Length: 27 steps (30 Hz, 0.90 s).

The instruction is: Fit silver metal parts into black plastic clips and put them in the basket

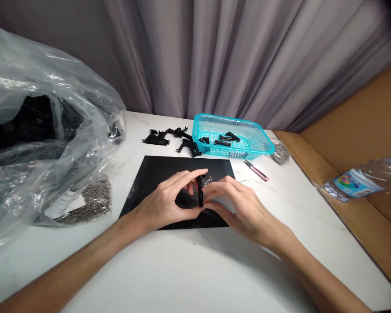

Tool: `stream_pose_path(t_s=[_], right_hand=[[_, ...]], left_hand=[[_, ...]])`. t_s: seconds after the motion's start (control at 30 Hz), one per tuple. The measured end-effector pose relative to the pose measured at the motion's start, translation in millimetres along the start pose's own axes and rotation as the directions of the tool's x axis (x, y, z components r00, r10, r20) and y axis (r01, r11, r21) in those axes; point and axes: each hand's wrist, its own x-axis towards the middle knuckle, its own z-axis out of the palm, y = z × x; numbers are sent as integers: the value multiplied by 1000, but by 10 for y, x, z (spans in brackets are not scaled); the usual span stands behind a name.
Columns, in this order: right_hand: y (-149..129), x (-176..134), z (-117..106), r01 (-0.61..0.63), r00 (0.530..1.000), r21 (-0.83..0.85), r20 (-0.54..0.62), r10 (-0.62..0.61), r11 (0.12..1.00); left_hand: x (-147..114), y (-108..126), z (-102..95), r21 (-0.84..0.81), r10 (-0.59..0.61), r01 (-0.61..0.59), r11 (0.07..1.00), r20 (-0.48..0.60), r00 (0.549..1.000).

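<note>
Over the black mat [163, 174], my left hand [169, 195] grips a slim black plastic part [200, 191] between thumb and fingers, holding it upright. My right hand [237, 202] is closed in a pinch against the lower right side of that part. Whether a small piece sits between the right fingertips is hidden. Just behind the hands, several tiny silvery pieces [209, 179] lie scattered on the mat.
A blue basket [267, 145] holds several black parts; more black parts [156, 138] lie left of it. Pink thread snips [256, 170] lie right of the mat. Plastic bags [91, 200] fill the left side. A bottle [361, 180] lies by the cardboard [355, 113] at right.
</note>
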Motion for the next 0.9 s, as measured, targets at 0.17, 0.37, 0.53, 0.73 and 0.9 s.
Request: stream_pose_path(t_s=[0.17,0.37,0.53,0.73,0.9], right_hand=[[-28,-27,-3,66,998,-43,25,-65,997],[-2,-79,-10,168,985,-100,42,-164,981],[1,-54,-9,134,991,-108,-10,-136,985],[-41,-38,22,71,991,-18,-117,-72,997],[-51,-67,75,25,989,1,-147,-25,1000]], left_hand=[[3,3,-16,-5,-2,2,1000,8,1000],[-3,-11,-1,-34,-6,6,999,7,1000],[18,-6,7,-40,-13,12,999,-20,1000],[43,4,-16,-18,-23,22,1000,-46,999],[57,16,-55,4,-24,24,1000,-78,997]])
